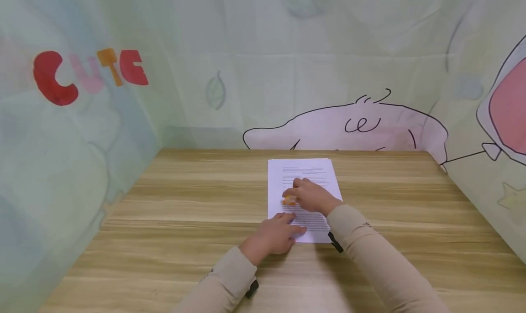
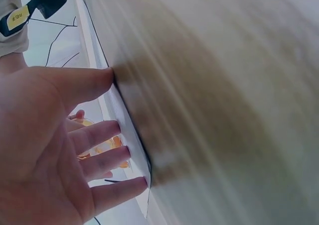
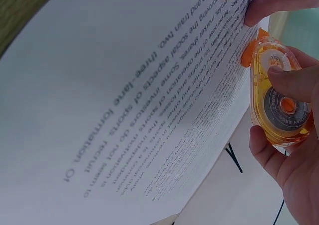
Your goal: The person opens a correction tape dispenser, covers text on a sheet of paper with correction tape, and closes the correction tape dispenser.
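Correction tape (image 3: 276, 110) sits between thumb and curled fingers of the right hand (image 1: 311, 195), over the paper (image 1: 276, 178) on the desk (image 1: 185, 203); the left hand (image 1: 274, 235), fingers spread, touches the paper.

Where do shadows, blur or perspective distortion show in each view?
Head: a soft shadow on the table beside the right sleeve; left wrist: the table blurred, darker beside the left hand; right wrist: print on the paper smaller with distance.
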Demonstrator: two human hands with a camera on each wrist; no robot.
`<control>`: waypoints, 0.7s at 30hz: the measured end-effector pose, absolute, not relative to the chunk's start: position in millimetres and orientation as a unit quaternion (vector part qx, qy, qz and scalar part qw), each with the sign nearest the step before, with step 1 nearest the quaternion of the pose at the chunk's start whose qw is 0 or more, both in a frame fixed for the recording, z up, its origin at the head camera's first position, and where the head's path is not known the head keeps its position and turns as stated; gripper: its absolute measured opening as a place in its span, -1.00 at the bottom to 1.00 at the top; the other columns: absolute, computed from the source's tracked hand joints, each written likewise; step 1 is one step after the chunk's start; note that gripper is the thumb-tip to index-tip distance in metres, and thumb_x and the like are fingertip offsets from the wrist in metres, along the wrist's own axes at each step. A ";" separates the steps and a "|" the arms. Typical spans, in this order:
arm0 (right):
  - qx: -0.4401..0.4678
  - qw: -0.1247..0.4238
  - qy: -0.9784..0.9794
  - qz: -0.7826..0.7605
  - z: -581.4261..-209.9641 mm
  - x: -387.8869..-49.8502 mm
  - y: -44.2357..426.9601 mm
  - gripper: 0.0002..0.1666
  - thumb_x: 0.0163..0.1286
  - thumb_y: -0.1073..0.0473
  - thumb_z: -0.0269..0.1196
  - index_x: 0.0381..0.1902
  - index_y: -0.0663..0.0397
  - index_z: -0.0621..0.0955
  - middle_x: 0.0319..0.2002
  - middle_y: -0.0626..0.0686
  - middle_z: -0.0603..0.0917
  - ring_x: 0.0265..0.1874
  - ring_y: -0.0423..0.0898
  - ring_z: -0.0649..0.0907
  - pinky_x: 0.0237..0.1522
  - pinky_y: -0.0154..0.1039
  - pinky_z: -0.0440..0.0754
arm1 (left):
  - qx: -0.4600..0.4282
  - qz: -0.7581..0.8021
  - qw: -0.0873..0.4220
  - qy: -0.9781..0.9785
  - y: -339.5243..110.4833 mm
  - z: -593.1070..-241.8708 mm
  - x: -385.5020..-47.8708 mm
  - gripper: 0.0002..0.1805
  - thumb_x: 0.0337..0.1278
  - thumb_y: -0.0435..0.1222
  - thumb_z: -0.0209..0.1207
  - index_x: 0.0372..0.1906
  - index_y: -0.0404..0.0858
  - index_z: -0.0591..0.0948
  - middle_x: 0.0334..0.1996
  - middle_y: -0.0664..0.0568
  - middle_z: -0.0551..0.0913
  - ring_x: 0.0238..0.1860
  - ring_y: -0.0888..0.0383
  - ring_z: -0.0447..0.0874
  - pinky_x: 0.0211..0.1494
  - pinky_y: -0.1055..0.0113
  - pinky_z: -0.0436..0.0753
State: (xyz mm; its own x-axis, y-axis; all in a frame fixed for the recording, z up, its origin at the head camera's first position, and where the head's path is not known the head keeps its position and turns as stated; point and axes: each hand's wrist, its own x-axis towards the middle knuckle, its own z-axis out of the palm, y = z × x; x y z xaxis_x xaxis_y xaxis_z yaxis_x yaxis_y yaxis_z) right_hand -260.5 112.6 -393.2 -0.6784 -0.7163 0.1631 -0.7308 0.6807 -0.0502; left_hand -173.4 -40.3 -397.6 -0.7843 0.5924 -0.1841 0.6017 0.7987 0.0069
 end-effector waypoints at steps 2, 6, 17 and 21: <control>0.396 0.064 -0.915 0.054 -392.9 -260.3 111.9 -0.56 0.14 0.38 0.24 -0.05 -0.13 0.63 -0.31 0.03 0.51 -0.36 -0.06 0.47 -0.22 -0.20 0.52 | 0.316 -0.026 0.086 0.944 -40.6 -396.8 -172.6 -0.56 0.23 -0.13 0.03 0.22 0.25 0.41 0.33 0.05 0.31 0.31 -0.01 0.28 0.22 0.09 0.42; 0.400 0.065 -0.913 0.044 -393.3 -260.1 110.5 -0.55 0.14 0.40 0.21 -0.05 -0.14 0.63 -0.30 0.03 0.51 -0.36 -0.05 0.48 -0.23 -0.20 0.54 | 0.318 -0.028 0.081 0.944 -41.1 -396.7 -172.0 -0.56 0.22 -0.13 0.04 0.21 0.25 0.42 0.32 0.05 0.32 0.30 -0.01 0.29 0.20 0.09 0.44; 0.393 0.067 -0.917 -0.019 -391.7 -255.3 104.0 -0.51 0.16 0.40 0.16 -0.01 -0.19 0.60 -0.21 0.06 0.51 -0.33 -0.04 0.46 -0.28 -0.19 0.59 | 0.314 -0.016 0.079 0.946 -43.0 -399.3 -174.1 -0.57 0.22 -0.14 0.04 0.20 0.25 0.44 0.31 0.03 0.33 0.29 -0.01 0.29 0.17 0.06 0.46; 0.394 0.067 -0.916 -0.031 -393.5 -254.1 104.4 -0.50 0.15 0.40 0.18 0.01 -0.19 0.59 -0.18 0.07 0.51 -0.29 -0.02 0.47 -0.32 -0.19 0.60 | 0.317 -0.016 0.080 0.945 -43.1 -400.1 -174.7 -0.57 0.22 -0.13 0.03 0.20 0.25 0.43 0.31 0.02 0.33 0.29 -0.01 0.29 0.18 0.07 0.46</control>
State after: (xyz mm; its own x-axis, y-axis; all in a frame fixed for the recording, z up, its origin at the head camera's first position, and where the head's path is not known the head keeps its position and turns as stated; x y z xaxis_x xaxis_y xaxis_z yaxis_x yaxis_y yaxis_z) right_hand -254.1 104.4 -393.5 -0.6803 -0.7263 0.0983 -0.7179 0.6873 0.1102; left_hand -174.7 -43.1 -400.1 -0.7865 0.5962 -0.1609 0.6014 0.7987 0.0197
